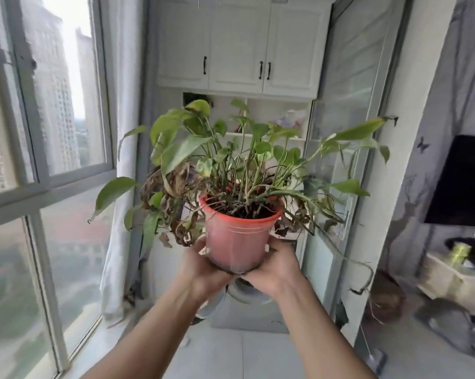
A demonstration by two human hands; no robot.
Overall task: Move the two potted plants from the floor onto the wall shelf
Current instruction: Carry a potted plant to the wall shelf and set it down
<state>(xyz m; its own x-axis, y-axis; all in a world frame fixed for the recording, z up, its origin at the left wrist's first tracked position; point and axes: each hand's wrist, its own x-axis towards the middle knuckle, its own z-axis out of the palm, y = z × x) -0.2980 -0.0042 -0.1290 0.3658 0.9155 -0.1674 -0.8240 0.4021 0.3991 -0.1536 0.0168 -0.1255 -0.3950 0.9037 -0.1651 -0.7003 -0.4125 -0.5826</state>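
Hands cup pot low, likely to keep leaves clear: left hand [200, 262] grips at 7 o'clock, red pot [237, 239] upright mid-air at centre, right hand [278, 265] at 5; shelf [272, 136] at 12, beyond.

A salmon-red plastic pot [237, 242], ringed by thin pale lines below its brighter orange-red rim, holds dark soil and a plant [239, 160] of green leaves, some yellowing, others withered brown. Behind it stand white cabinet doors [239, 45] with black handles [261, 70], above a grey washing machine [247, 305]. Pale grey window frames [39, 184] edge a white sky and beige towers; a black panel [460, 181] hangs at right.
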